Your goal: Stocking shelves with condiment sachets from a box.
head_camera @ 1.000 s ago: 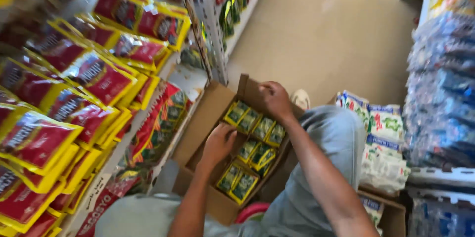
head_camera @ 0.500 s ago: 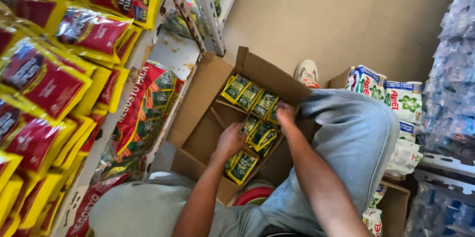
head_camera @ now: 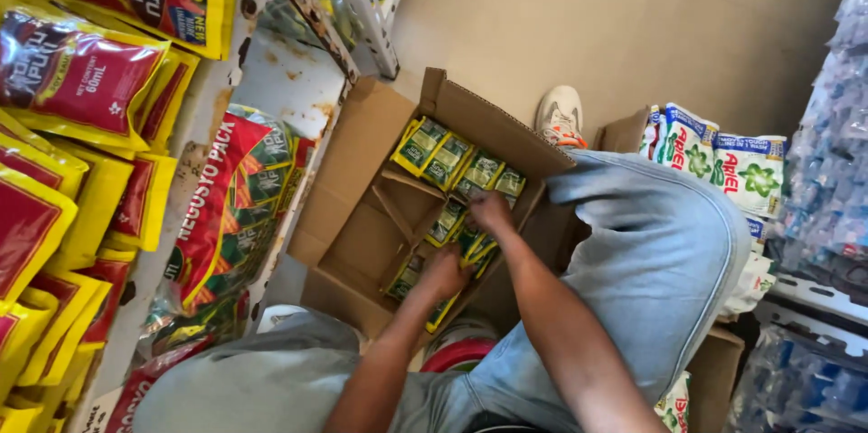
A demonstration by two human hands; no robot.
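— Hands?

— Both down in the box (head_camera: 362, 207), centre of the frame. Left hand (head_camera: 443, 272) low in the box, fingers curled down onto green packets (head_camera: 452, 162) near the lower wall. Cannot tell whether clamped on one or only pressing: knuckles up, fingertips hidden.

— Right hand?

— Right hand (head_camera: 491, 212) just above and right of the left, fingers bent together on the packets at the middle of the row. Grip also hidden from here; touching them, at least.

— Where in the box?

— Packets standing in a slanted row along the right inner wall, from the upper corner down to the lower one. Green with yellow edges. Left half of the box bare cardboard, with a loose cardboard divider lying across it. Flaps open, one spread toward the shelf (head_camera: 298, 71) at the upper left.

— Around it?

— Box on the floor (head_camera: 651, 26), between the knees. Jeans (head_camera: 651, 252) filling the right centre and the bottom edge. Shoe (head_camera: 559, 115) just beyond the upper right flap. Red and yellow pouches (head_camera: 72, 80) stacked down the left edge of the frame. Big red and green bag (head_camera: 231, 207) lying on the lower shelf, just left of the box. White and green sachets (head_camera: 714, 162) at the right, beside the knee, on top of another carton (head_camera: 714, 370). Clear wrapped bottles (head_camera: 832, 126) down the far right edge.
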